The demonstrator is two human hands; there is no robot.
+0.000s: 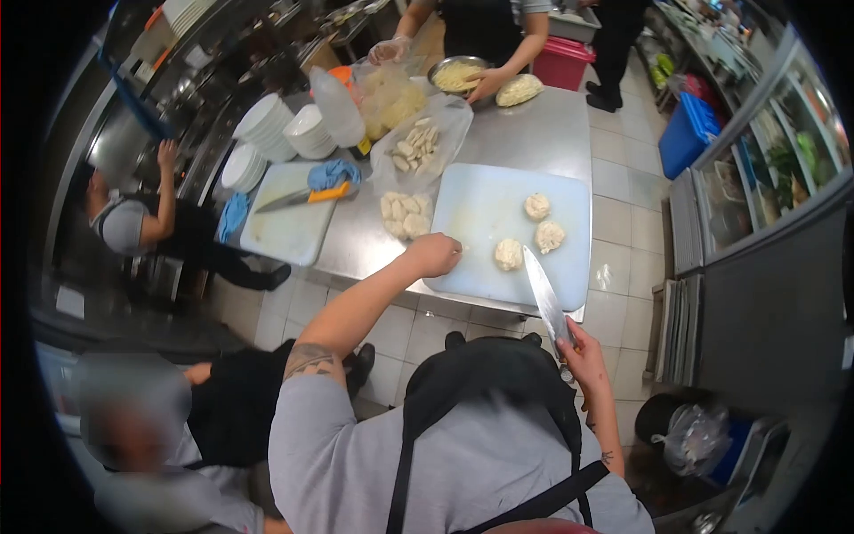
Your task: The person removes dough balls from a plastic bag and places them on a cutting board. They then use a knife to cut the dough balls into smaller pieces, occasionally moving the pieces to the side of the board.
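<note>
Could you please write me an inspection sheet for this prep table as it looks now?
Surface: steel table, with a white cutting board near the front edge.
Job's things: three pale dough-like pieces on that board; a large knife, blade over the board's front edge.
Clutter: second board carrying another knife and blue cloth; plastic bags of pale pieces; stacked white plates; metal bowl.
Grippers: left hand closed, resting on the board's corner; right hand grips the knife handle.
Cables: nothing seen.
Surroundings: tiled floor, a person across the table, others at left, blue bin at right.
</note>
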